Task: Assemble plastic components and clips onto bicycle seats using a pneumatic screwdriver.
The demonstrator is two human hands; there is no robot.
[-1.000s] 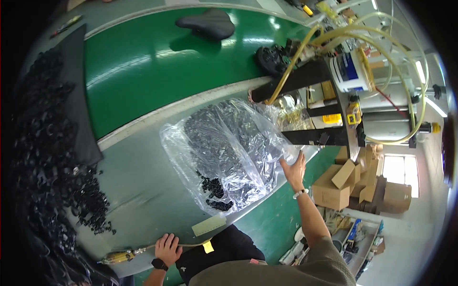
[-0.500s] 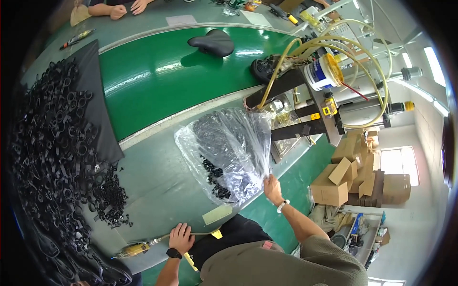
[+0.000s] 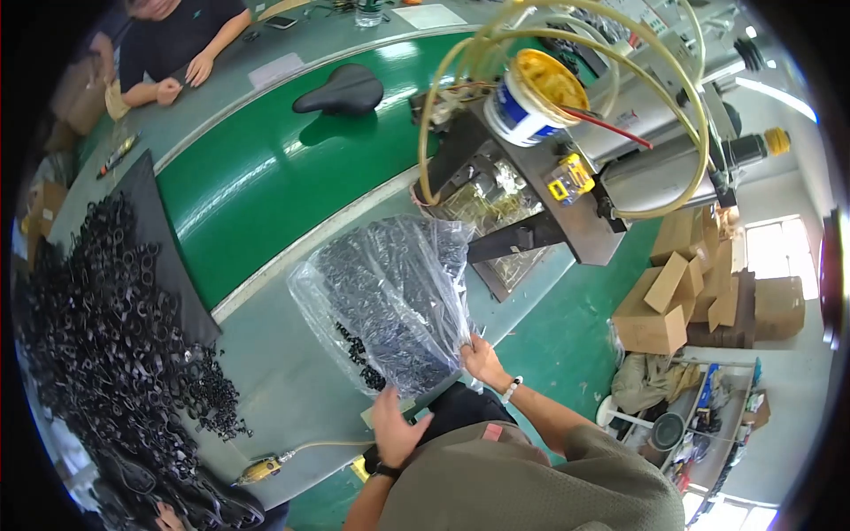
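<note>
A clear plastic bag (image 3: 390,274) holding many small black parts lies on the grey-green table in front of me. My right hand (image 3: 482,361) pinches its gathered right edge with closed fingers. Close to the bag's near edge, my left hand (image 3: 398,431) is raised off the tabletop, fingers stretched and nothing in it. A large heap of black rings or clamps (image 3: 106,310) covers the left of the table, with a smaller pile of tiny black pieces (image 3: 212,389) beside it. Left of my left hand lies a yellow power screwdriver (image 3: 261,469) with a hose.
A black bicycle saddle (image 3: 345,90) sits on the green conveyor belt (image 3: 266,177). At right stands a machine with yellow hoses and a white bucket (image 3: 522,111). Cardboard boxes (image 3: 651,319) stand beyond. A co-worker (image 3: 181,53) sits across; another person's hand (image 3: 166,516) shows lower left.
My left hand has lifted off the table by the screwdriver hose and moved right, toward the bag. My right hand still grips the bag, whose plastic now lies flatter. The view has shifted.
</note>
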